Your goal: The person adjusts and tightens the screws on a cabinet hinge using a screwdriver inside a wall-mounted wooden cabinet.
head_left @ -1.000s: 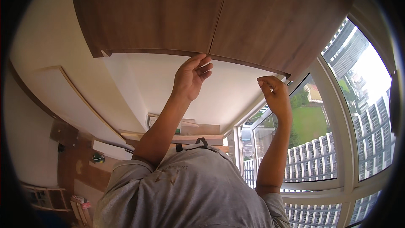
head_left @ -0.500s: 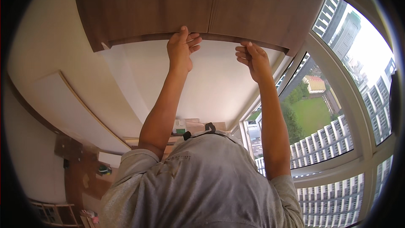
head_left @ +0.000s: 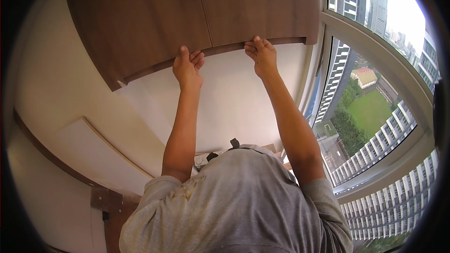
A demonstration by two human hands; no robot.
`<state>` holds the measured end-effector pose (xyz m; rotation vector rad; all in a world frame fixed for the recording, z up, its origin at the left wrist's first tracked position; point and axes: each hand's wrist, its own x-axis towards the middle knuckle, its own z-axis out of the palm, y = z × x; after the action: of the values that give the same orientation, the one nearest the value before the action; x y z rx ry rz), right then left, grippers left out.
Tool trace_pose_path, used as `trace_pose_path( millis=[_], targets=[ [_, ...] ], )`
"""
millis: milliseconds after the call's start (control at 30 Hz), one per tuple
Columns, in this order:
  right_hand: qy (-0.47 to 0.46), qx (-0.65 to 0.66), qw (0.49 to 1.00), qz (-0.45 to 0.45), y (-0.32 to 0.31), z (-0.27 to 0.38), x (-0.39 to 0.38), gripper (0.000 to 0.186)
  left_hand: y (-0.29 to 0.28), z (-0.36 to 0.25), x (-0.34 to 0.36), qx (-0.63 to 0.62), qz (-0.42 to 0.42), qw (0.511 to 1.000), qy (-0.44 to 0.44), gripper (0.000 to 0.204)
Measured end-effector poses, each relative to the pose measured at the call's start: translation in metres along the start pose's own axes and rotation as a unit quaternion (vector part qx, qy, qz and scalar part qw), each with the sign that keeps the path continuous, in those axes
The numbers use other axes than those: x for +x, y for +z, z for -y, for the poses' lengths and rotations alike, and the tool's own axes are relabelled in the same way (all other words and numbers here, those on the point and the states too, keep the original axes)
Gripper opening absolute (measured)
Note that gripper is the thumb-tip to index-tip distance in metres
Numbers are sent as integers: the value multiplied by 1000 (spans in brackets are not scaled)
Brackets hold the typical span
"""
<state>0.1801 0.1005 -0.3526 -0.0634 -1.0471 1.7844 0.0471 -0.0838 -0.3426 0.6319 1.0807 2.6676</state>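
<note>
Brown wooden cabinet (head_left: 197, 18) noted overhead, its front taking up the upper part of the view. Two doors seen on it: left door (head_left: 136, 23) and right door (head_left: 258, 7), parted by a thin seam (head_left: 205, 11). Below them, a darker lower strip (head_left: 225, 48) is shown along the cabinet's bottom.

Left hand (head_left: 188, 68) is raised to the bottom of the left door, left of the seam. Thumb is pointed upward, in front of the wood; fingers are bent toward the strip. Right hand (head_left: 262, 56) is held at the bottom of the right door, right of the seam and a little higher in view; its thumb is up too, its fingers curled in. Whether either door edge is actually gripped, or merely touched, cannot be told. Both arms are stretched upward.

Pale wall (head_left: 243, 93) is seen beneath the cabinet. Grey shirt (head_left: 243, 197) is worn, dusty in patches. On the left, a long white panel (head_left: 101, 154) is stood aslant by the wall. On the right, a window frame (head_left: 375, 35) is seen; through the glass, a green lawn (head_left: 370, 110) and tall buildings are made out.
</note>
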Motion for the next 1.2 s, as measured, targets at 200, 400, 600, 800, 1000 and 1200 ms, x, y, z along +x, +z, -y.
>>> trace_pose_path(
  millis=[200, 400, 600, 800, 1000, 1200],
  targets=[
    [14, 40, 999, -24, 3, -2, 2, 24, 3, 9, 5, 28, -1, 1000, 14, 40],
    [8, 85, 996, 3, 6, -20, 9, 25, -10, 19, 19, 22, -1, 999, 37, 41],
    [52, 71, 996, 4, -4, -18, 0, 26, -6, 19, 6, -3, -32, 999, 5, 42],
    [68, 57, 996, 13, 2, -12, -13, 27, -9, 15, -1, 1, -25, 1000, 2, 41],
    [72, 62, 995, -5, 27, -19, -13, 31, -10, 13, 2, 43, -17, 999, 12, 38],
    [30, 96, 995, -1, 22, -34, -13, 27, -15, 14, 3, 55, 4, 998, 20, 39]
  ],
)
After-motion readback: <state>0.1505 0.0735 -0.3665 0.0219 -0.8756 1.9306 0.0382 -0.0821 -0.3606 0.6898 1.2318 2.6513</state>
